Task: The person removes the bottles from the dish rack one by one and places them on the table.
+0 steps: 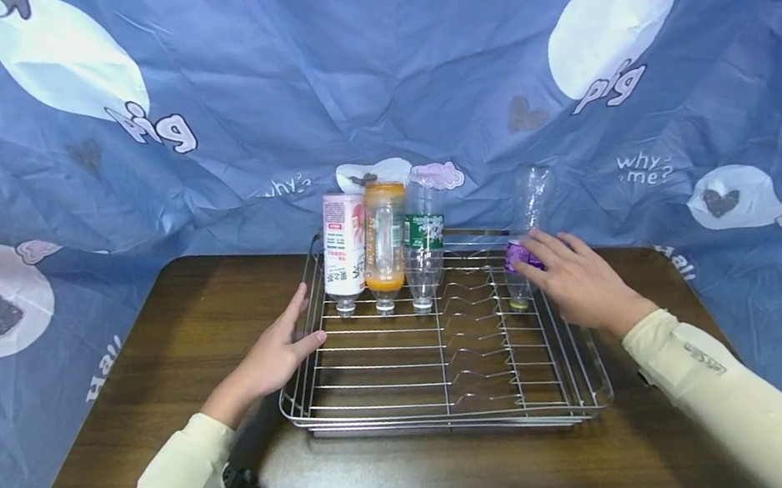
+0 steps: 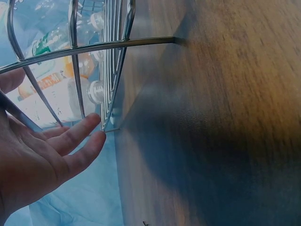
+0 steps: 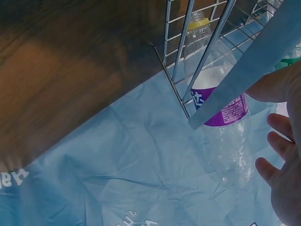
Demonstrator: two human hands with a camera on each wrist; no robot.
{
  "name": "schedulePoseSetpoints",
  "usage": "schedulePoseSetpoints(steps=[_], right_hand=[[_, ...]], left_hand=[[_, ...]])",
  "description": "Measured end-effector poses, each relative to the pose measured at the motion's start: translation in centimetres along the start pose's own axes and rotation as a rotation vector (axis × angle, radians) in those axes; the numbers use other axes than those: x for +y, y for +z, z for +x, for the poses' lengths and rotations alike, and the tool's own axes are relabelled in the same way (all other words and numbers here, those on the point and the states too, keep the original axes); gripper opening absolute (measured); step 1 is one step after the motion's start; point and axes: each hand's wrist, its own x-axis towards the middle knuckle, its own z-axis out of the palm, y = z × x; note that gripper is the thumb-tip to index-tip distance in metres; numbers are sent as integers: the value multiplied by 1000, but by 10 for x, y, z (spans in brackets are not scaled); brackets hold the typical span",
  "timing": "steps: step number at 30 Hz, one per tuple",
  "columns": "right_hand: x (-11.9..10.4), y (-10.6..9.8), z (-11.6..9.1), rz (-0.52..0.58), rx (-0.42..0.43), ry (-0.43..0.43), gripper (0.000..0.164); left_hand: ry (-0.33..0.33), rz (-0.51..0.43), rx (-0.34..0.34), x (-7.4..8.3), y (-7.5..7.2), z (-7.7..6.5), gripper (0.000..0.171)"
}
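In the head view, a wire rack point(image 1: 371, 362) sits on the table between the two hands. My left hand point(image 1: 273, 358) is at its left side with fingers extended, holding nothing. At the right end of the rack, a clear bottle with a purple label point(image 1: 527, 202) leans neck down. My right hand point(image 1: 578, 279) is by that label, fingers loosely bent; the right wrist view shows the thumb close to the bottle point(image 3: 225, 110), contact unclear. Side by side at the back left stand a white-and-pink bottle point(image 1: 341, 247), an orange-labelled bottle point(image 1: 385, 245) and a green-labelled clear bottle point(image 1: 424, 243), all neck down.
The rack rests on a dark wooden table point(image 1: 171, 344). Blue printed fabric point(image 1: 303, 63) hangs behind and at both sides. Wavy wire dividers point(image 1: 476, 332) run front to back along the right half of the rack. A small black object point(image 1: 239, 479) shows beside the left sleeve.
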Motion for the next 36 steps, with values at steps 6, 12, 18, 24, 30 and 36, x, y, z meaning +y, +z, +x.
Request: schedulePoseSetpoints(steps=[6, 12, 18, 24, 30, 36], right_hand=[[-1, 0, 1, -3, -18, -16, 70], [-1, 1, 2, -17, -44, -16, 68], [-2, 1, 4, -25, -60, -13, 70], [-1, 1, 6, -47, -54, -33, 67], [1, 2, 8, -60, -42, -45, 63], [1, 3, 10, -74, -74, -49, 64]], left_hand=[[-2, -2, -6, -1, 0, -1, 87], [-2, -7, -5, -2, -1, -1, 87], [1, -20, -5, -2, -1, -1, 87], [2, -13, -5, 0, -1, -2, 86], [8, -16, 1, 1, -1, -1, 86], [7, -13, -2, 0, -1, -1, 87]])
